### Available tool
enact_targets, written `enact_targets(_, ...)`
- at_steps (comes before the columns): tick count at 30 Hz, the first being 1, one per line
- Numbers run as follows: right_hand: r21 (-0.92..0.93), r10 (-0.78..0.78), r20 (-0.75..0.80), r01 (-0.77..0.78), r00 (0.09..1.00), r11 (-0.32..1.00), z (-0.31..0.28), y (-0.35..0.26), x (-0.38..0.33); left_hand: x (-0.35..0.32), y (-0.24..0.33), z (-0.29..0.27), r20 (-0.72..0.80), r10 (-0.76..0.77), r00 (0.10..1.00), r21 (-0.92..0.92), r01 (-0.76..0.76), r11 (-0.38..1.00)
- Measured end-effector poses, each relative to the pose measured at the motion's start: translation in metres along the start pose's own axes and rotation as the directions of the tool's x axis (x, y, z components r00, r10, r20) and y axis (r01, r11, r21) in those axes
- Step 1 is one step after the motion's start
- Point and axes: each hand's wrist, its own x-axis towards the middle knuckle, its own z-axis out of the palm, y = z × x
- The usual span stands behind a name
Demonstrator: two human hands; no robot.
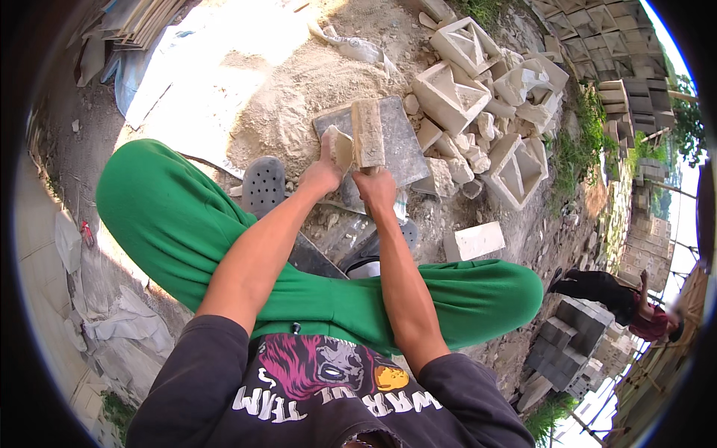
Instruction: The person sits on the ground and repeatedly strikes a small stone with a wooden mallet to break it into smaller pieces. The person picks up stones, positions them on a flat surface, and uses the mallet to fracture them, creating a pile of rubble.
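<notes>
My right hand (376, 188) grips the lower end of a long pale stone block (367, 133), held upright over a flat grey slab (403, 145). My left hand (323, 173) holds a small flat pale tool or stone piece (341, 146) against the left side of the block. I sit with knees spread in green trousers (168, 216), both forearms reaching forward between them. A dark perforated sandal (264, 184) shows just left of my left hand.
A sand heap (299, 82) lies behind the slab. Pale hollow moulded blocks (453, 94) and rubble pile up to the right, with one loose white block (474, 240) nearer. Another person (620, 299) bends over grey blocks (571, 336) at the right. Boards (134, 22) lie stacked top left.
</notes>
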Motion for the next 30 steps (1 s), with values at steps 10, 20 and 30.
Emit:
enact_targets(10, 0.325, -0.069, -0.114, 0.103, 0.991, 0.940, -0.021, -0.025, -0.003, 0.003, -0.009, 0.006, -0.055, 0.019, 0.998, 0.015, -0.018, 1.000)
enact_targets(20, 0.232, 0.022, 0.055, -0.034, 0.998, 0.972, -0.035, -0.031, -0.006, 0.002, -0.003, 0.000, -0.005, -0.021, 1.000, 0.000, 0.021, 1.000)
enact_targets(30, -0.047, 0.075, 0.099, -0.070, 0.992, 0.996, -0.004, -0.002, 0.008, 0.009, -0.006, 0.005, -0.010, 0.025, 1.000, 0.006, -0.025, 1.000)
